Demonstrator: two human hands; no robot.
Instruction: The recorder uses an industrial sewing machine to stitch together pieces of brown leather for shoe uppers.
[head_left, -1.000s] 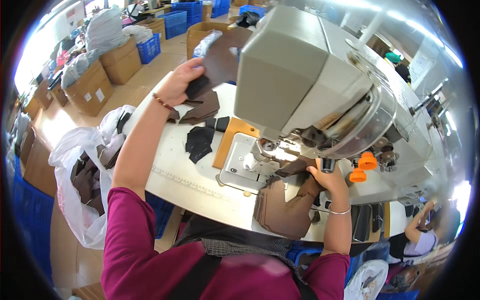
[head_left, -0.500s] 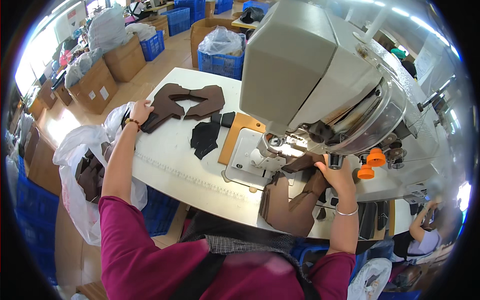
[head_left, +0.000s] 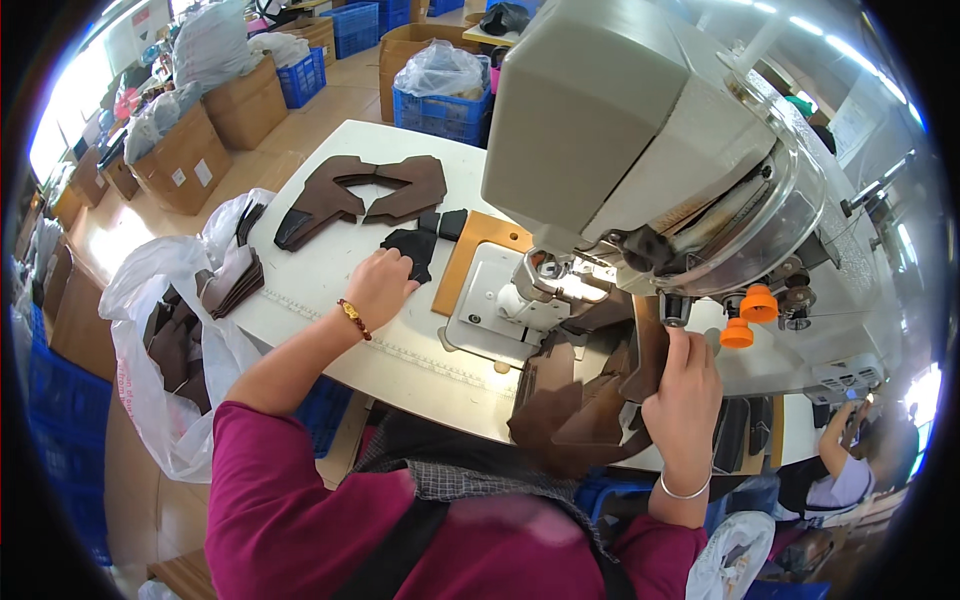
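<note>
My left hand [head_left: 384, 289] reaches over the white table, its fingers curled and pressed together on the near edge of a small black piece [head_left: 418, 248]. To the right of the sewing machine's needle area, my right hand [head_left: 686, 398] grips a brown shoe-upper piece [head_left: 648, 348], which stands raised on edge beside the machine head. More brown pieces [head_left: 560, 395] lie overlapped at the table's front edge, below the lit sewing plate [head_left: 490, 305]. Farther back, stacked brown cut pieces [head_left: 410, 190] form a ring shape. The tips of my right fingers are partly hidden.
The sewing machine's big grey head [head_left: 590, 110] overhangs the work, with orange knobs [head_left: 758, 303] at its right. A white plastic bag [head_left: 150, 330] of brown pieces hangs at the table's left. Blue crates [head_left: 440, 118] and cartons [head_left: 180, 165] stand behind. Another person [head_left: 845, 480] sits at right.
My left hand has left the brown stack and moved right and nearer, onto the black piece. My right hand has drawn toward me, and a brown piece now stands raised by it.
</note>
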